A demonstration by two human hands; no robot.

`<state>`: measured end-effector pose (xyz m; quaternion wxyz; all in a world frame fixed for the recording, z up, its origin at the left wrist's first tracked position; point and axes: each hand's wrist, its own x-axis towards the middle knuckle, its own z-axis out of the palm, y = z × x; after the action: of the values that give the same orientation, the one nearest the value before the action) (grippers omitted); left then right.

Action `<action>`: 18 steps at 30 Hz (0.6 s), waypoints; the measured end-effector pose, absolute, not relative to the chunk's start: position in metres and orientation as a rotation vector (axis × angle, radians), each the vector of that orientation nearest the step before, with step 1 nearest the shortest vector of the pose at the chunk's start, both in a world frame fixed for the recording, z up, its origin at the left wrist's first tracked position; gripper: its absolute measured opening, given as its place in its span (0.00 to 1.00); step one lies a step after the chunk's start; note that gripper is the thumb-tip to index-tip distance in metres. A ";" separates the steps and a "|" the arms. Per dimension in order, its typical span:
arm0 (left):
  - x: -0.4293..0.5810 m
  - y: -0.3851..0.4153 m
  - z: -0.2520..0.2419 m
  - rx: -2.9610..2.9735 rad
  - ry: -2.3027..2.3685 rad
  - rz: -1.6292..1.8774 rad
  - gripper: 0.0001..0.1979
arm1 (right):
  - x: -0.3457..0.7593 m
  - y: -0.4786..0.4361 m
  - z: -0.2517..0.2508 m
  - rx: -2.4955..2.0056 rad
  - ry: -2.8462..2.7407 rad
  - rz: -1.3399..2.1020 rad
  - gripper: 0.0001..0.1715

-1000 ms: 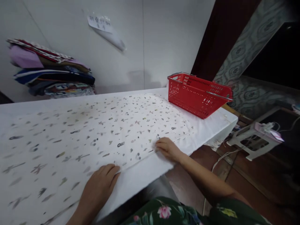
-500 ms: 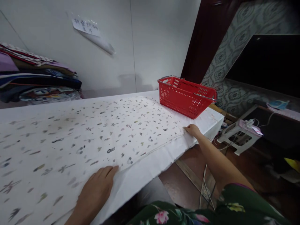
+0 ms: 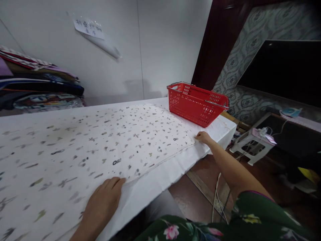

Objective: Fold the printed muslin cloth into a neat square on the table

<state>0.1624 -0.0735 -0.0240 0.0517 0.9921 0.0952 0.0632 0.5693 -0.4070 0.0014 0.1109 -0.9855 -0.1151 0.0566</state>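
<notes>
A white cloth (image 3: 135, 140) printed with small grey and olive motifs lies spread out over a white-covered table (image 3: 150, 190). My right hand (image 3: 203, 137) pinches the cloth's near right corner. Nearer to me, my left hand (image 3: 106, 195) is closed on the front edge of the same cloth, its fingertips partly hidden from view. Between the two hands the edge runs fairly straight along the table's front side.
A red plastic basket (image 3: 197, 108) with metal handles stands at the table's right end. Folded fabrics (image 3: 40, 82) are piled at the back left. A white stool (image 3: 254, 142) with cables stands on the floor to the right.
The whole view has shifted slightly, so things appear a little further left. Both hands keep their places on the cloth's edge.
</notes>
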 end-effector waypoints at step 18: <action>0.161 -0.070 -0.037 2.980 0.273 0.328 0.19 | 0.573 -0.398 0.015 -3.064 -0.278 0.562 0.20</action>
<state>0.1605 -0.0695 -0.0366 0.0655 0.9878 0.0904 0.1086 0.5725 -0.3985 0.0151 0.0069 -0.9797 -0.0890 0.1797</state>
